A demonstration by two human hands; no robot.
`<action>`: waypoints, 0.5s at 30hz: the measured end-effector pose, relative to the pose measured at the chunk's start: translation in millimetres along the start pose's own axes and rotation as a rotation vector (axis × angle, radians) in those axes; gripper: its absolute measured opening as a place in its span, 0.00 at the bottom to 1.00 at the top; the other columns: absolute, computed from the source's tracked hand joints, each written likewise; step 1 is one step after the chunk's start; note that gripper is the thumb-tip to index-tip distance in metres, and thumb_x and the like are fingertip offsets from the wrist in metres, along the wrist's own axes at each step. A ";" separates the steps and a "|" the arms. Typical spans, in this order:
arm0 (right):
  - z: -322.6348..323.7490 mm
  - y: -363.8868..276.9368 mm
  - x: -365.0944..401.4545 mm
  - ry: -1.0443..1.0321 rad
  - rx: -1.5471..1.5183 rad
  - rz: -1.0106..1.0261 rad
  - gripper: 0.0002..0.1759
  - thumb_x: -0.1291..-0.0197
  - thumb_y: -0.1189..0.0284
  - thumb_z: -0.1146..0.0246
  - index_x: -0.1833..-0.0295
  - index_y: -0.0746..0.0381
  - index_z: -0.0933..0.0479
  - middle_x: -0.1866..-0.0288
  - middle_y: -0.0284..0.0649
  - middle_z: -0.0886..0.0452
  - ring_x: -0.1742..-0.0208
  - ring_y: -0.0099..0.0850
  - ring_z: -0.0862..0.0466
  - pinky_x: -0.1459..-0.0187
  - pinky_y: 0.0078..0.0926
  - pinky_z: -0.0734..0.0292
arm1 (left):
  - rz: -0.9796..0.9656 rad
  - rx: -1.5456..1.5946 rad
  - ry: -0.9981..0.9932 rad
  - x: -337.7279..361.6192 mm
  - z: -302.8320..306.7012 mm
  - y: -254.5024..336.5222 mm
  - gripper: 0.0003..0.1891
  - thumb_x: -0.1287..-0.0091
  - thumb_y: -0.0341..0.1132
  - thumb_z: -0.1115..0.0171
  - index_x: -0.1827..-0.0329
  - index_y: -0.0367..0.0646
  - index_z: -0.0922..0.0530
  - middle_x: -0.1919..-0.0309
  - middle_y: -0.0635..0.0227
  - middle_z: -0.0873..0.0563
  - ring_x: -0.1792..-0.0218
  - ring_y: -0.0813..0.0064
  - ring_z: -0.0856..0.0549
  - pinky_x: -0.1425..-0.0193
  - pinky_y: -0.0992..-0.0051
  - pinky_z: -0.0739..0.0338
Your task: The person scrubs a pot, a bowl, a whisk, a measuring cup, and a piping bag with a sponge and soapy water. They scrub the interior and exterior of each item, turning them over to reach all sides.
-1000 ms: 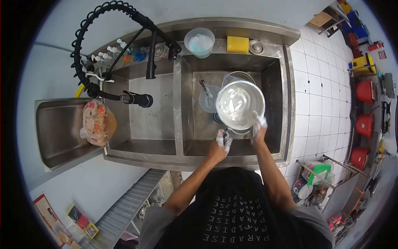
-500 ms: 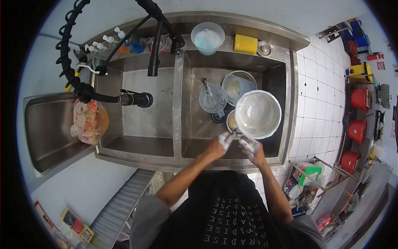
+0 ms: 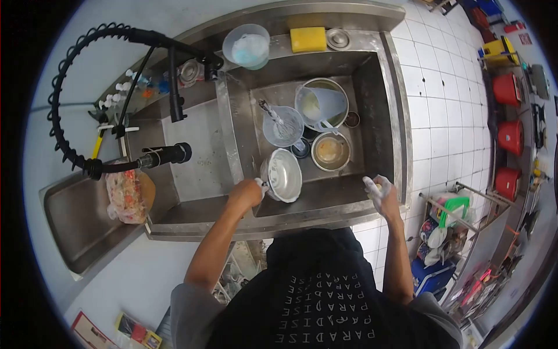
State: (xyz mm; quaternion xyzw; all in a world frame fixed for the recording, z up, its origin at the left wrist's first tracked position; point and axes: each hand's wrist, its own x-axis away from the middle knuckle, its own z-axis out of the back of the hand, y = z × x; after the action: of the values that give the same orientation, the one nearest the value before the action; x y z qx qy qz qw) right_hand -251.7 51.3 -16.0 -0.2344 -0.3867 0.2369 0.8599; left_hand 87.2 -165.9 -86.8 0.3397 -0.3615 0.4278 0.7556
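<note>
My left hand [image 3: 247, 195] is closed round the handle of a metal saucepan [image 3: 285, 174], tilted over the right sink basin with soapy streaks inside. My right hand [image 3: 383, 198], covered in white suds, is above the basin's near right corner. Its fingers are curled round a small yellowish thing too hidden to name. Below the hands in the basin are a clear measuring jug [image 3: 282, 132] with a whisk [image 3: 270, 110] in it, a second plastic jug [image 3: 325, 107] lying in a large metal pot [image 3: 345, 96], and a metal bowl [image 3: 331, 152] with cloudy liquid.
A tub of suds [image 3: 247, 46], a yellow sponge [image 3: 308, 39] and a round metal lid [image 3: 338, 39] stand on the back ledge. The black spray tap [image 3: 168, 155] hangs over the left basin. At far left lies a plastic bag of scraps [image 3: 127, 195].
My hands have parted. My left hand has carried the saucepan left and tilted it, uncovering the metal bowl; my right hand has moved right. The camera view has also shifted.
</note>
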 end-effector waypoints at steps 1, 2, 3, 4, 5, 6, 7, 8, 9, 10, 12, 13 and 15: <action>-1.1 1.5 0.3 -0.018 0.044 0.027 0.29 0.32 0.49 0.35 0.64 0.69 0.20 0.73 0.50 0.19 0.69 0.40 0.16 0.63 0.35 0.24 | 0.003 -0.048 -0.006 -23.1 -16.7 -1.8 0.22 0.25 0.49 0.45 0.49 0.36 0.15 0.52 0.46 0.12 0.52 0.45 0.12 0.48 0.53 0.18; -0.4 2.2 5.6 -0.019 0.042 0.046 0.29 0.32 0.49 0.35 0.64 0.70 0.20 0.73 0.50 0.19 0.69 0.42 0.17 0.63 0.36 0.24 | 0.005 -0.093 -0.012 -49.0 -37.7 -3.2 0.20 0.26 0.47 0.44 0.50 0.37 0.15 0.51 0.48 0.11 0.51 0.47 0.12 0.47 0.54 0.17; 2.0 0.7 10.3 -0.019 0.044 0.068 0.29 0.32 0.49 0.35 0.64 0.70 0.20 0.73 0.51 0.20 0.69 0.43 0.17 0.63 0.37 0.24 | 0.006 -0.136 -0.016 -65.4 -50.6 -1.5 0.19 0.27 0.44 0.43 0.51 0.37 0.14 0.50 0.50 0.11 0.51 0.49 0.11 0.46 0.54 0.17; 5.1 0.5 12.1 -0.018 0.047 0.094 0.29 0.31 0.50 0.35 0.64 0.70 0.21 0.73 0.52 0.20 0.69 0.45 0.17 0.63 0.38 0.25 | 0.006 -0.154 0.014 -71.8 -52.0 1.1 0.17 0.27 0.43 0.43 0.52 0.39 0.13 0.52 0.52 0.10 0.51 0.50 0.11 0.47 0.55 0.17; 7.2 5.6 16.8 -0.014 0.016 0.074 0.28 0.30 0.51 0.36 0.64 0.70 0.21 0.73 0.52 0.21 0.70 0.44 0.18 0.63 0.39 0.25 | 0.007 -0.169 0.044 -77.4 -53.0 1.8 0.15 0.28 0.41 0.43 0.54 0.40 0.13 0.53 0.54 0.10 0.52 0.50 0.10 0.48 0.55 0.16; 11.7 6.7 21.7 -0.011 0.018 0.047 0.28 0.30 0.52 0.36 0.64 0.70 0.21 0.73 0.53 0.21 0.70 0.44 0.18 0.63 0.39 0.25 | 0.008 -0.182 0.075 -84.3 -55.3 4.7 0.14 0.28 0.40 0.43 0.55 0.42 0.12 0.55 0.56 0.09 0.53 0.51 0.10 0.49 0.56 0.16; 18.1 5.6 26.8 -0.010 0.022 0.020 0.27 0.30 0.52 0.37 0.64 0.70 0.22 0.73 0.53 0.21 0.70 0.43 0.17 0.63 0.39 0.26 | 0.028 -0.247 0.060 -95.9 -62.3 10.6 0.14 0.29 0.40 0.43 0.54 0.44 0.12 0.52 0.57 0.10 0.50 0.52 0.11 0.47 0.56 0.17; 22.0 6.6 32.1 -0.016 0.028 -0.006 0.27 0.30 0.52 0.37 0.64 0.70 0.22 0.73 0.53 0.21 0.69 0.43 0.17 0.64 0.39 0.26 | 0.053 -0.308 0.041 -107.1 -72.5 16.5 0.13 0.29 0.39 0.43 0.52 0.46 0.12 0.49 0.58 0.11 0.47 0.53 0.12 0.45 0.56 0.18; 22.9 9.4 36.3 0.008 -0.011 -0.010 0.26 0.30 0.54 0.36 0.64 0.70 0.22 0.74 0.51 0.20 0.70 0.39 0.17 0.64 0.37 0.25 | 0.081 -0.366 0.020 -112.7 -82.1 22.2 0.13 0.29 0.39 0.44 0.50 0.48 0.13 0.46 0.58 0.11 0.43 0.53 0.13 0.43 0.56 0.19; 23.7 10.8 40.5 0.022 -0.043 -0.008 0.25 0.30 0.55 0.36 0.64 0.70 0.22 0.74 0.50 0.20 0.71 0.38 0.18 0.65 0.36 0.25 | -0.039 -0.478 0.259 -111.4 -88.7 38.3 0.15 0.29 0.39 0.44 0.46 0.48 0.15 0.40 0.57 0.16 0.37 0.54 0.18 0.38 0.55 0.23; 24.7 8.7 44.9 0.065 -0.111 0.001 0.24 0.30 0.56 0.35 0.64 0.69 0.22 0.74 0.48 0.20 0.72 0.35 0.19 0.65 0.34 0.25 | -0.177 -0.218 0.330 -110.7 -75.0 100.9 0.21 0.29 0.41 0.44 0.35 0.44 0.22 0.28 0.53 0.26 0.25 0.56 0.31 0.26 0.51 0.34; 28.1 2.0 46.4 0.072 -0.083 0.027 0.22 0.30 0.57 0.35 0.63 0.69 0.21 0.74 0.45 0.19 0.72 0.32 0.20 0.66 0.31 0.25 | -0.293 -0.156 0.546 -133.0 -105.4 115.1 0.20 0.27 0.40 0.46 0.35 0.43 0.23 0.34 0.53 0.22 0.28 0.53 0.28 0.26 0.49 0.34; 31.5 -2.6 54.0 0.056 -0.074 -0.047 0.22 0.30 0.58 0.36 0.62 0.69 0.20 0.74 0.45 0.18 0.72 0.31 0.20 0.65 0.31 0.25 | -0.136 0.061 0.628 -183.7 -136.4 153.0 0.20 0.27 0.37 0.47 0.34 0.43 0.24 0.38 0.53 0.20 0.33 0.51 0.24 0.30 0.49 0.30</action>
State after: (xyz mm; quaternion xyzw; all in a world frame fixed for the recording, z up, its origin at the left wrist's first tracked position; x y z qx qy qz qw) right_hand -243.8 88.0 34.1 -0.2636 -0.3764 0.1957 0.8663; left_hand -82.8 -65.6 -278.6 0.2371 -0.0744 0.4708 0.8465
